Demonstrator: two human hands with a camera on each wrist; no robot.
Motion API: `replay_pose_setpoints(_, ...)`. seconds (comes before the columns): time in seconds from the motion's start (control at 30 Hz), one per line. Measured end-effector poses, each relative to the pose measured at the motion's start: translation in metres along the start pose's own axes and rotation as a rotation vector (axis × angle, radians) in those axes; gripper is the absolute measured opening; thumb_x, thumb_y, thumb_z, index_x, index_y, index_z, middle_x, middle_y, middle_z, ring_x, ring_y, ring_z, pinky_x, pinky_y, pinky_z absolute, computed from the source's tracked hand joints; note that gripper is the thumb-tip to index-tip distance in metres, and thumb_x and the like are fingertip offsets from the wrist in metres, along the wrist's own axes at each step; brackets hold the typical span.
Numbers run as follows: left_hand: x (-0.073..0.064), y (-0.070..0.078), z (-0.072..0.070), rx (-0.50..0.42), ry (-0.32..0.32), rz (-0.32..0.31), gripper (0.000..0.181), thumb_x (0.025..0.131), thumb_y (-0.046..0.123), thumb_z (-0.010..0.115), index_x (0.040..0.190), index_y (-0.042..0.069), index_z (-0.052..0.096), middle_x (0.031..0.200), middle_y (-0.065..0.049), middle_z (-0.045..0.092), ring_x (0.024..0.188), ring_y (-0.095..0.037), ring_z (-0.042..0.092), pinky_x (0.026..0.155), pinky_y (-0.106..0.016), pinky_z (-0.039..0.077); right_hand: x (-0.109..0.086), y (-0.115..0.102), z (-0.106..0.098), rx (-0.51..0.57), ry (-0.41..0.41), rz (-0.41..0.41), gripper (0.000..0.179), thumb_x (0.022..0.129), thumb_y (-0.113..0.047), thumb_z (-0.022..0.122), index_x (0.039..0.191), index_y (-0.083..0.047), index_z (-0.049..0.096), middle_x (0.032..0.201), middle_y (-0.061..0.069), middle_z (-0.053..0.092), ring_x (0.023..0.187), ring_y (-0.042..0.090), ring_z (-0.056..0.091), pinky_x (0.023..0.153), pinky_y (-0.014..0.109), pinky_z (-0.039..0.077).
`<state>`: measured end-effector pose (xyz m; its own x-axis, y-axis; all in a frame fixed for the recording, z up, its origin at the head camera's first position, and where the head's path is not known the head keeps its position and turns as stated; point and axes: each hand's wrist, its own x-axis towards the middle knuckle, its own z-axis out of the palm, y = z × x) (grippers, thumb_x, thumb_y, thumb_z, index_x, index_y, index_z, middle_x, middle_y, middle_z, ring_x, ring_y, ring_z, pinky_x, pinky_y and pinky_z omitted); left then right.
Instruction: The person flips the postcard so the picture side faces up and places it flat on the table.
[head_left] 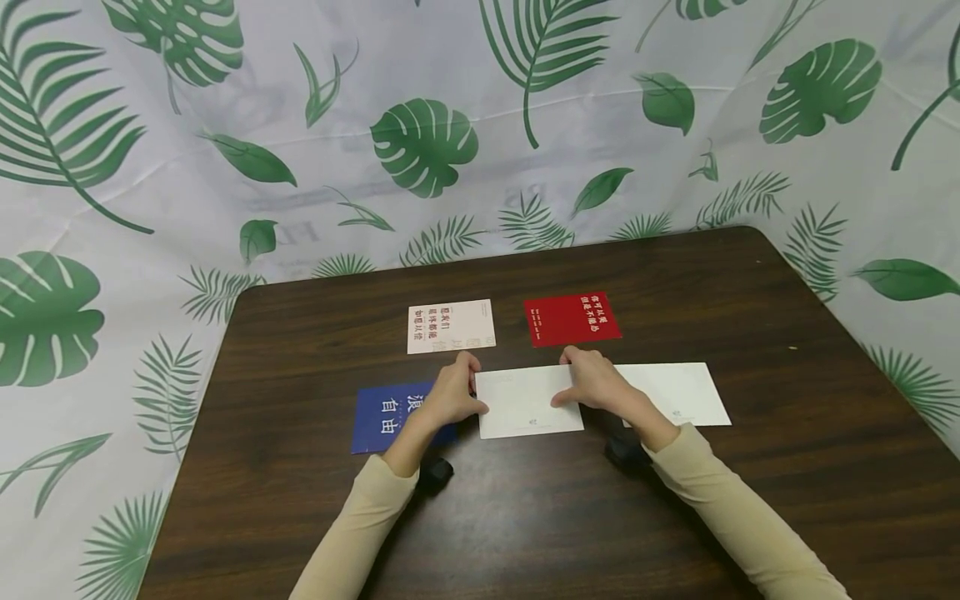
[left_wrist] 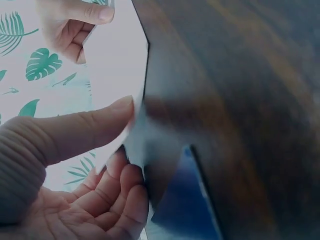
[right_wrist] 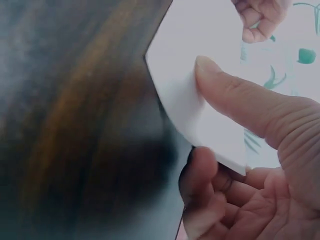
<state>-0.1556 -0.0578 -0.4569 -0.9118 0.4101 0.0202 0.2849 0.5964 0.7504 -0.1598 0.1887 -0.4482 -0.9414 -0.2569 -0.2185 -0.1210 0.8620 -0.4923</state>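
Note:
A white card (head_left: 525, 412) with a small printed mark is held by both hands near the middle of the table. My left hand (head_left: 452, 392) pinches its left edge, thumb on the near face and fingers behind. At the other end my right hand (head_left: 597, 383) grips it the same way; in the right wrist view the card (right_wrist: 200, 30) bends slightly beneath the thumb. Under the left forearm, a blue card (head_left: 372, 427) with white characters is partly covered. Another white card (head_left: 678, 392) lies right of the right hand, its left part hidden behind the wrist.
Farther back on the dark wooden table (head_left: 322, 333) lie a cream card (head_left: 420, 321) with dark characters and a red card (head_left: 555, 321) with white print. A leaf-patterned cloth (head_left: 322, 183) hangs behind the table. Black devices (head_left: 435, 475) are strapped at both wrists.

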Motion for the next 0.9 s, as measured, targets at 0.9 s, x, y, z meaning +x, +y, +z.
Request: replay_pose_setpoints(0.9,-0.009,-0.004,-0.017,-0.383,0.076,0.060,0.011,0.075,-0.014,0.063,0.082,-0.006,0.065,0.075,-0.011,0.064,0.068,-0.011,0.057,0.065,-0.022,0.048,-0.028,0.018,-0.022,0.570,0.080,-0.231,0.011,0.083,0.002,0.067,0.093,0.003,0.069,0.090,0.016,0.068,0.078,0.029,0.064,0.071,0.024,0.053)
